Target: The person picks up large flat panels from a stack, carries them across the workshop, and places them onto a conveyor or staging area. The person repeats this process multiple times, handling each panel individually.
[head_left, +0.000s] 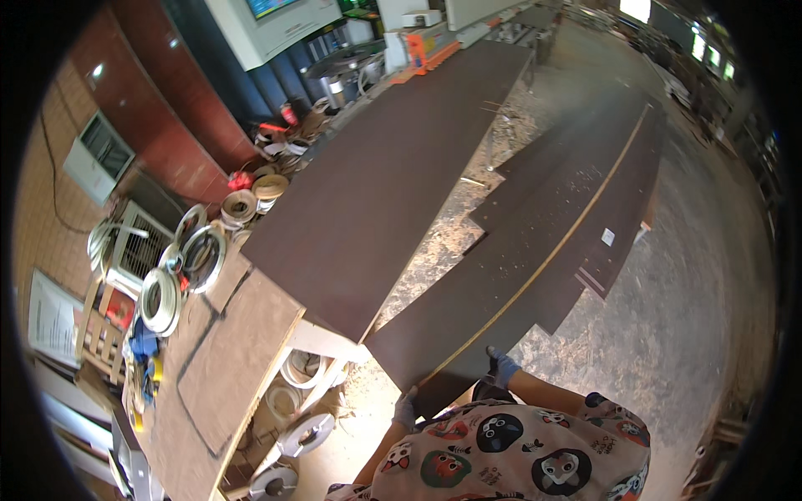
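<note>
Gripping the near end of a long dark brown board [535, 242], the person's gloved left hand [406, 411] curls shut around its corner at about 7 o'clock of the board's end, while the gloved right hand [502, 367] clamps the same end's edge toward 5 o'clock; both forearms come out of a patterned shirt [518, 451] at the lower rim. The board runs away from the hands toward 1 o'clock, its pale edge showing as a thin line, and it lies on or just above a stack of similar dark boards [601, 217] resting low on the floor. Judging by its length and thinness, the board is likely heavy, stiff across its width yet apt to sag and whip along its length, with smooth faces that could slip, so a hold at both corners of one end, as here, seems sensible. At 10 o'clock of the hands another broad dark panel [393, 175] lies on a worktable [242, 359], and rolls of edge banding [180, 271] crowd the table's left side and the shelf under it. Sawdust [451, 234] litters the grey concrete floor [702, 317], and a machine with a screen [276, 25] stands at 11 o'clock in the workshop.
</note>
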A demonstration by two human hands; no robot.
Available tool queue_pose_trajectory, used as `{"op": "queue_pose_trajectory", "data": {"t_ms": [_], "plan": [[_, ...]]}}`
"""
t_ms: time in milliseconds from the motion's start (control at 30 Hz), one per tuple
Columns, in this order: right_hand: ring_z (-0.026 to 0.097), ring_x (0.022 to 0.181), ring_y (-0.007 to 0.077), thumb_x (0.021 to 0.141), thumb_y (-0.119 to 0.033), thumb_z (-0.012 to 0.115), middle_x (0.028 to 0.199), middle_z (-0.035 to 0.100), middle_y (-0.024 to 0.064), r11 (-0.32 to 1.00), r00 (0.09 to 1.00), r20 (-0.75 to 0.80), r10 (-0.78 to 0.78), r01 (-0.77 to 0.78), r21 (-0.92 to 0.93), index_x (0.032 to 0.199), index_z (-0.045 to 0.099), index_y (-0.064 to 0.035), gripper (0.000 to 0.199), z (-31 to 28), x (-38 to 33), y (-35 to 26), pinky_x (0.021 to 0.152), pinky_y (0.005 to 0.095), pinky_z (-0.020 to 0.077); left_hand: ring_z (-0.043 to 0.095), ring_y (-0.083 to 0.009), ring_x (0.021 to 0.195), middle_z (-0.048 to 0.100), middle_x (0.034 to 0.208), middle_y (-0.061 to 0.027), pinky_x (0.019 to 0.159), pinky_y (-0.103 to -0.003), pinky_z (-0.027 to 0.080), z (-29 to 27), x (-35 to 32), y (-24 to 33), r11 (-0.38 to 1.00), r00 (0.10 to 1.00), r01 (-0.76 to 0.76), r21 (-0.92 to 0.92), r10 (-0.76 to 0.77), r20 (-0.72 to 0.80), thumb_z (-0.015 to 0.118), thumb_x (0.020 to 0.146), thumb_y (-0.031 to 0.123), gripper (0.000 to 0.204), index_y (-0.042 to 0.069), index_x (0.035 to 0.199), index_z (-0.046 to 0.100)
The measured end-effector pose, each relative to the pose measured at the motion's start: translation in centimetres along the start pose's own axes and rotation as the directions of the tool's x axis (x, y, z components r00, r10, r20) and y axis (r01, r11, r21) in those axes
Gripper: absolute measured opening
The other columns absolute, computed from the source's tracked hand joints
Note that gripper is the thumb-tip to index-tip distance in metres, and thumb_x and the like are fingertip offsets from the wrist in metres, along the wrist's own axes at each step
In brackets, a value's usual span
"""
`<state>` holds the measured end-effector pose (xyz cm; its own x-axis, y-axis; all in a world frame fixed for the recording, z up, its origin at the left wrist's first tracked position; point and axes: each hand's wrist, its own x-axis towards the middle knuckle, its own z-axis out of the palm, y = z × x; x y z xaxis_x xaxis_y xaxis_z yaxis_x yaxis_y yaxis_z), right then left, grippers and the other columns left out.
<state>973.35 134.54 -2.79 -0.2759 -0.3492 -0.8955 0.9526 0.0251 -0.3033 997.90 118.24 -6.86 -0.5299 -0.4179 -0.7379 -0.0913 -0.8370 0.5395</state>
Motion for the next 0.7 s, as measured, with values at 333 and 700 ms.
{"op": "queue_pose_trajectory", "data": {"t_ms": [333,700], "plan": [[0.049,0.116,0.0272,0.085,-0.050,0.052,0.126,0.055,0.0031,0.927,0.934,0.220,-0.281,0.205,0.314,0.122,0.054,-0.0170,0.050,-4.3,5.1,-9.2,0.100,0.0467,0.0369,0.062,-0.0226,0.085,0.063,0.099,-0.0099,0.073,-0.036,0.053,0.5,-2.2,0.8,0.997,0.995,-0.079,0.012,0.080,-0.057,0.067,0.081,0.032,0.042,0.005,0.112,0.058],[0.031,0.132,0.0316,0.088,-0.064,0.028,0.147,0.031,0.0060,0.954,0.940,0.241,-0.240,0.182,0.239,0.141,0.032,-0.0149,0.072,-3.1,3.3,-15.5,0.108,0.0464,0.0245,0.059,-0.0183,0.098,0.064,0.109,-0.0100,0.087,-0.031,0.047,-3.0,-1.5,-2.3,0.927,0.980,-0.195,0.320,0.199,0.021,0.069,0.080,0.036,0.053,0.001,0.119,0.057]]}}
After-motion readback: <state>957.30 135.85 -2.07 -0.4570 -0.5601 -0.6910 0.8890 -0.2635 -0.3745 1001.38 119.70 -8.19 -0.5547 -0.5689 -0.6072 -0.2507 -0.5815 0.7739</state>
